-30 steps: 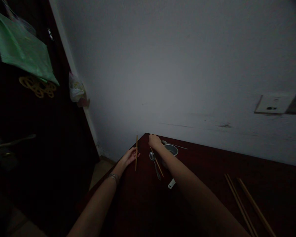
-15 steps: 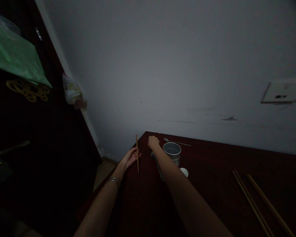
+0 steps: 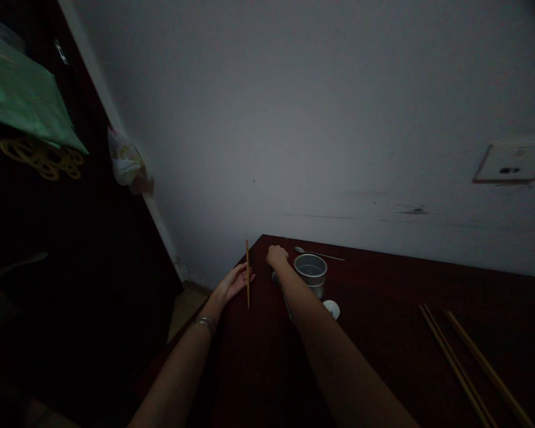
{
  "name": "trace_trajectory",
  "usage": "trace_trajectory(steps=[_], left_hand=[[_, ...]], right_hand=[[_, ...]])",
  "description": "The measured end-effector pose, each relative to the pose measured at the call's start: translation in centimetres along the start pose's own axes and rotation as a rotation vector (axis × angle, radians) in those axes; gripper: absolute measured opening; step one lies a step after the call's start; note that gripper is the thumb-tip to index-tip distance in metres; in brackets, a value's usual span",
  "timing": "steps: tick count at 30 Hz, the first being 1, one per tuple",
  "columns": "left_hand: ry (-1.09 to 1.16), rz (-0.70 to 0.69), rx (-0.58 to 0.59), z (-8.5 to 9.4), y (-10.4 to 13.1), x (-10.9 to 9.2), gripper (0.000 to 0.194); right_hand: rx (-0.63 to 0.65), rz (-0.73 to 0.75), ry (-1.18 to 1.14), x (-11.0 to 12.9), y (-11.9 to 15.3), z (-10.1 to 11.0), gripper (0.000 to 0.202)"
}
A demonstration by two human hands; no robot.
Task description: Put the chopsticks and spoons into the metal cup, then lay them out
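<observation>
My left hand (image 3: 234,283) grips a thin wooden chopstick (image 3: 248,291) near its middle, the stick standing close to upright at the table's left edge. My right hand (image 3: 277,255) is closed near the far left corner of the table; its fingers face away, so anything inside is hidden. To its right stand a round grey metal container (image 3: 311,279) with an open top and, behind that, a long-handled spoon (image 3: 318,254). A second spoon (image 3: 275,277) lies mostly covered by my right forearm. Beside that arm sits a small white round dish or lid (image 3: 332,309).
Several more wooden sticks (image 3: 457,362) lie on the right of the dark red table (image 3: 378,333). A pale wall with a socket plate (image 3: 510,161) rises behind. At the left is a dark door with a green cloth (image 3: 27,89) and a hanging plastic bag (image 3: 127,161).
The view has shifted slightly. My right forearm covers more of the second spoon. Both hands stay almost in place, the chopstick still in my left hand.
</observation>
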State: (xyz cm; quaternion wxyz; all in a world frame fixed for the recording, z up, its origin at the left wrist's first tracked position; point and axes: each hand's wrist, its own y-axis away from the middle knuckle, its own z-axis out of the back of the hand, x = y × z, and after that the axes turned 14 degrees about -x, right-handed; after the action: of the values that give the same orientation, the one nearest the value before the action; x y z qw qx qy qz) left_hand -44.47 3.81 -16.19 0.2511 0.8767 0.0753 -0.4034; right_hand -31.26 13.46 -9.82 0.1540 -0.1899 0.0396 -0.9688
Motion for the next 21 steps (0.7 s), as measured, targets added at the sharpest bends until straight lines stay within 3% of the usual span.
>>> trace_trajectory(steps=[6,11,15,21], left_hand=[[-0.022,0.016,-0.004,0.1,-0.2,-0.1,0.011],[-0.034,0.017,-0.002,0.3,-0.3,-0.2,0.010],[-0.045,0.022,0.008,0.3,-0.2,-0.3,0.008],[-0.035,0.013,-0.018,0.2,-0.1,-0.4,0.011]], right_hand=[[-0.058,0.012,0.008,0.0,0.1,0.4,0.033],[-0.115,0.046,-0.014,0.8,-0.2,2.7,0.030],[-0.173,0.103,-0.052,2.3,-0.5,6.1,0.031],[-0.292,0.205,-0.115,3.6,0.3,13.3,0.034]])
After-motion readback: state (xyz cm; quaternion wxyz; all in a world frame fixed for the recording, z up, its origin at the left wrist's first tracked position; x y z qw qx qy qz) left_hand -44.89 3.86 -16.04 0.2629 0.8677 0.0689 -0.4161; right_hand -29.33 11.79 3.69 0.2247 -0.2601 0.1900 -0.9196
